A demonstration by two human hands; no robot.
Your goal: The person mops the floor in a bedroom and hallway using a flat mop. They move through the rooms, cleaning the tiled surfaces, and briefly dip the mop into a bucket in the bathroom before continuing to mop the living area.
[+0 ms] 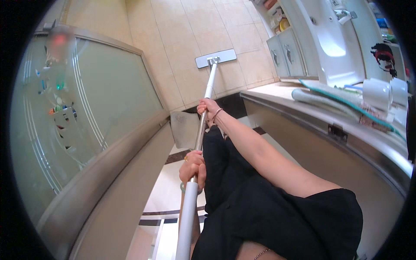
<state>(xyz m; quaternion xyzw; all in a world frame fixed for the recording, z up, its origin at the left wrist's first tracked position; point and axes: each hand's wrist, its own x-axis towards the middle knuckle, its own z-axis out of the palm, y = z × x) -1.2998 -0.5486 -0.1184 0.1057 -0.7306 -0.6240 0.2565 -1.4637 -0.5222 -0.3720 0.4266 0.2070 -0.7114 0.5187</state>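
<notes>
A flat mop (211, 82) with a white and metal pole reaches away from me, its rectangular pale head (225, 56) lying flat on the tiled floor. Around the upper part of the pole my left hand (193, 166) is closed, just above the thick white grip. Farther down, my right hand (209, 108) wraps the metal section, its arm stretched forward from the right. The undersides of both hands' grips are hidden.
A frosted glass door (117, 91) in a metal frame stands at left. To the right are a white sink (333, 47), a low cabinet (287, 56) and a ledge with folded cloths (329, 104) and white cups (377, 93). A grey mat (183, 130) lies by the threshold.
</notes>
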